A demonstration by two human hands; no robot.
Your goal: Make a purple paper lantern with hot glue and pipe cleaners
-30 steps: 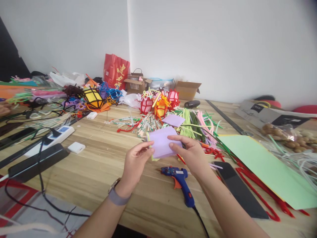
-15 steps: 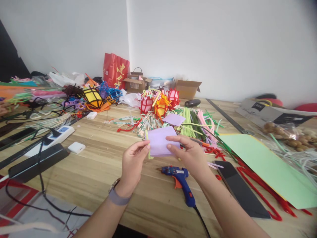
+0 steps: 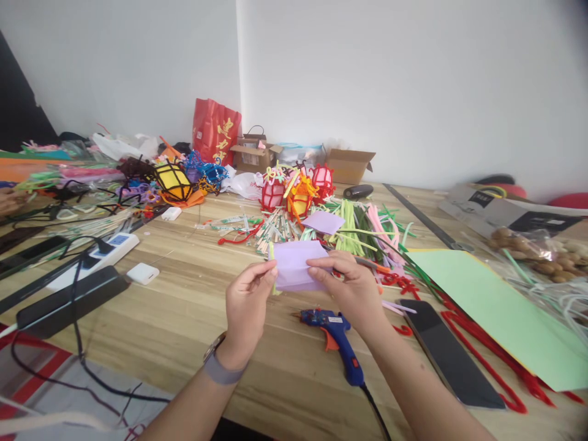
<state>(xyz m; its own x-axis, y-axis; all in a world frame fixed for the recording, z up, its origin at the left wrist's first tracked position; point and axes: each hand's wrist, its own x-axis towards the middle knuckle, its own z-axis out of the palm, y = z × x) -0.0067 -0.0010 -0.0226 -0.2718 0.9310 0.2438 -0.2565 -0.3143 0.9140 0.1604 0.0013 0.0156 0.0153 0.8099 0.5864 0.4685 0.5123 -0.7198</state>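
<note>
Between my two hands, above the table, is a sheet of purple paper [image 3: 294,262] with a fold or second layer along its lower part. My left hand [image 3: 248,291] pinches its left edge, where a yellow-green pipe cleaner [image 3: 272,251] runs along the paper. At the other side my right hand [image 3: 351,285] holds the right edge between thumb and fingers. A blue glue gun [image 3: 337,340] lies on the table just below my hands, its nozzle to the left. Behind the held sheet, another purple paper piece [image 3: 324,222] rests on the pile of craft strips.
Small pipe-cleaner lanterns [image 3: 298,195] stand at the back beside bundles of green pipe cleaners [image 3: 353,229]. To the right lie a black phone [image 3: 450,352] and light green paper [image 3: 496,312]. A power strip [image 3: 98,260] with cables and a white charger [image 3: 143,274] sit left.
My right fingers have shifted slightly on the purple paper, and its lower part now shows a crease or separate layer. The left hand keeps its pinch.
</note>
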